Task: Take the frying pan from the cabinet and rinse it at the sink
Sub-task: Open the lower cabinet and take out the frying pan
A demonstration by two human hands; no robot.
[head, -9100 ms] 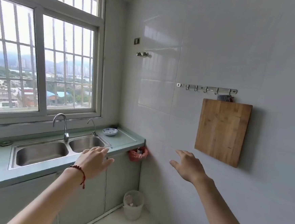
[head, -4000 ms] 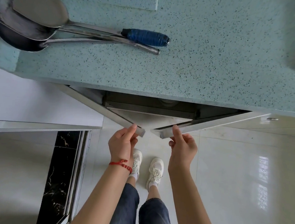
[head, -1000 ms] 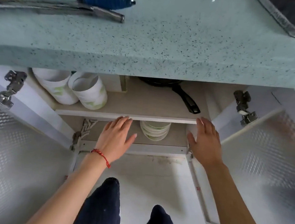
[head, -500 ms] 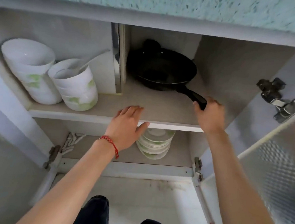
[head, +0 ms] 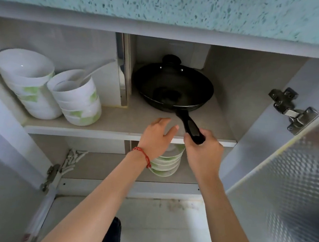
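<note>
A black frying pan (head: 171, 87) sits on the upper shelf (head: 116, 121) of the open cabinet, right of a metal divider, its long black handle pointing toward me. My right hand (head: 203, 153) is closed around the end of that handle at the shelf's front edge. My left hand (head: 157, 138), with a red bracelet on the wrist, hovers open just left of the handle, fingers spread over the shelf edge. The sink is out of view.
Two stacks of white-and-green bowls (head: 76, 99) stand on the shelf's left side. A stack of plates (head: 165, 163) sits on the lower shelf under my hands. Both cabinet doors (head: 287, 178) swing wide open. The speckled green countertop (head: 173, 5) overhangs above.
My right hand has closed on the pan handle and drawn the pan toward the shelf's front. My left hand has moved right, next to the handle.
</note>
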